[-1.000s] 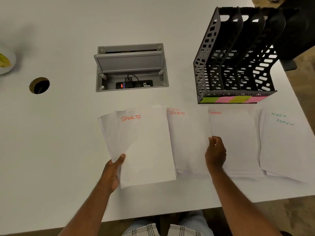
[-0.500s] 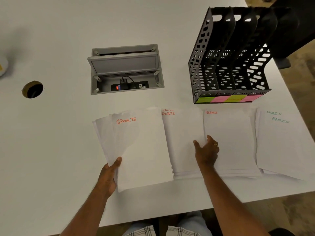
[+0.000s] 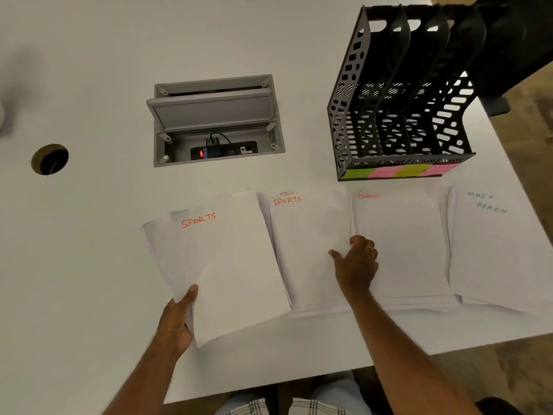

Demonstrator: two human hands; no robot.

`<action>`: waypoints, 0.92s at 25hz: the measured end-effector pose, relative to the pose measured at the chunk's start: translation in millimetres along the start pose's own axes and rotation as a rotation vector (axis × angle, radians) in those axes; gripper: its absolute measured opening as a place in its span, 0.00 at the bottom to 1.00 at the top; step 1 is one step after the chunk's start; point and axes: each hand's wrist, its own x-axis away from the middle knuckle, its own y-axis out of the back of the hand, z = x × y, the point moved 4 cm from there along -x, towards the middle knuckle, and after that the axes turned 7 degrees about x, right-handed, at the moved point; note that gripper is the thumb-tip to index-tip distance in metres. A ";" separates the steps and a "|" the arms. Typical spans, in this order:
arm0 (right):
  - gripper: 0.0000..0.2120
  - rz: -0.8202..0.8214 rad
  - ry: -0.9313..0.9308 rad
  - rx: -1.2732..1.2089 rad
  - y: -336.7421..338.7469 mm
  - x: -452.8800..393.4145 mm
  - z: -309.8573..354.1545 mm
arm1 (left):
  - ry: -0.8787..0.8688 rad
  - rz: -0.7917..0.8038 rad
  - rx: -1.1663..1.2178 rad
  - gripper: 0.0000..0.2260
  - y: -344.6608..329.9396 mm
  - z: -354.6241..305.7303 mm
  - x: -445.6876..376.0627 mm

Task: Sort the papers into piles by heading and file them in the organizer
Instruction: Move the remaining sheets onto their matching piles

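My left hand (image 3: 176,320) grips the lower left corner of a fanned stack of white papers (image 3: 236,274); its top sheet is headed SPORTS in red. To its right lie three piles on the table: a SPORTS pile (image 3: 308,247), a FINANCE pile (image 3: 404,247) and an ADMIN pile (image 3: 490,253) headed in green. My right hand (image 3: 356,265), wearing a ring, rests with fingers apart on the seam between the SPORTS pile and the FINANCE pile, holding nothing. The black mesh organizer (image 3: 398,94) stands behind the piles with several empty slots and coloured sticky labels along its front.
An open grey cable box (image 3: 215,121) with a power strip is sunk in the white table (image 3: 89,85) behind the held stack. A round cable hole (image 3: 50,159) lies far left. The table's front edge runs near my lap; a dark chair stands at the far right.
My right hand has moved left from the FINANCE pile to the right edge of the SPORTS pile and opened its fingers. The left hand keeps its grip on the stack.
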 end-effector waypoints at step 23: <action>0.12 -0.144 -0.025 -0.651 54.9 -2.8 -7.5 | 0.004 0.051 -0.034 0.20 -17.0 -1.5 -8.7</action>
